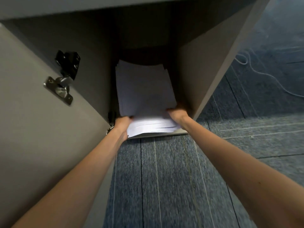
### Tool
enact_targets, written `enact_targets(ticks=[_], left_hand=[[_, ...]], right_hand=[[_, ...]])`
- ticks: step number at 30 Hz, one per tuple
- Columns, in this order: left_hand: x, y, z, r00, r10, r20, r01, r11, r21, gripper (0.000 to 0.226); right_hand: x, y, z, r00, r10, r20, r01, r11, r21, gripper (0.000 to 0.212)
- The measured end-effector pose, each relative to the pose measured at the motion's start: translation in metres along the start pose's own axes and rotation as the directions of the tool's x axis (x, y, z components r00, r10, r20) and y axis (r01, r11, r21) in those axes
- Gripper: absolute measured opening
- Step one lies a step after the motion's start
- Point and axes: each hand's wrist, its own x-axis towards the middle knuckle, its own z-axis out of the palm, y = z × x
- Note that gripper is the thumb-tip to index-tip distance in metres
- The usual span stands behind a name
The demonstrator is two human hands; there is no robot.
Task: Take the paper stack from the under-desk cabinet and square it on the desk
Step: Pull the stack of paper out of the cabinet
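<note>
Reaching into the open grey under-desk cabinet [197, 71], 2 bare hands grip the white loose-leaf paper stack [144, 89] at its near corners. Left hand [122, 123] wraps the near-left corner, fingers tucked under and thumb on top; right hand [176, 112] clamps the near-right corner the same way. Both closed on the paper, forearms stretched out from the bottom of the view.

Stack is plain white, no print visible on the top sheet, which looks faintly lilac in the dim light. It is thick, many sheets, and not squared: near edge fans out in uneven steps, w/ sheet edges staggered and slightly skewed to each other. Far corners also show a few sheets poking out of line. Near end overhangs the cabinet's front lip; the rest lies inside on the cabinet floor, far end running back into shadow. Can't tell if the near end is lifted off the floor or just resting.

Grey cabinet door [32, 112] stands swung open at left, w/ a black and silver metal hinge [65, 74] on its inner face. Cabinet's right side panel sits just beside the right hand. Underside of the grey desk [65, 7] crosses the top. Blue-grey striped carpet floor [164, 178] below, w/ a thin pale cable [263, 74] lying on it at far right.
</note>
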Motion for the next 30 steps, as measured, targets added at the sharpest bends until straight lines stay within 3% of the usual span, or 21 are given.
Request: enact_targets(ticks=[3,6,10,15,20,26,30], left_hand=[[-0.046,0.018,-0.010,1.000,0.021,-0.018,-0.021,1.000,0.012,0.056],[-0.098,0.039,-0.017,1.000,-0.013,-0.023,0.014,0.999,0.040,0.070],[-0.165,0.067,-0.034,0.996,-0.088,-0.027,0.089,0.996,0.022,0.060],[-0.248,0.094,-0.071,0.975,-0.217,0.040,0.214,0.975,0.059,0.048],[-0.325,0.121,-0.094,0.945,-0.307,0.116,0.297,0.950,0.096,0.048],[-0.422,0.159,-0.120,0.907,-0.385,0.170,0.363,0.920,0.146,0.055],[-0.483,0.183,-0.131,0.885,-0.405,0.229,0.371,0.912,0.176,0.052]], right_hand=[[-0.038,-0.015,-0.023,0.998,0.069,0.004,-0.070,0.994,0.081,0.027],[-0.079,-0.041,-0.051,0.999,0.044,-0.004,-0.044,0.998,0.052,0.034],[-0.137,-0.087,-0.095,0.994,0.090,0.054,-0.090,0.996,0.000,0.049],[-0.216,-0.121,-0.138,0.960,0.227,0.165,-0.228,0.974,-0.015,0.051],[-0.292,-0.143,-0.178,0.936,0.316,0.154,-0.325,0.945,0.039,0.050],[-0.394,-0.178,-0.234,0.908,0.394,0.146,-0.409,0.907,0.099,0.033],[-0.446,-0.186,-0.261,0.883,0.455,0.115,-0.468,0.873,0.138,0.041]])
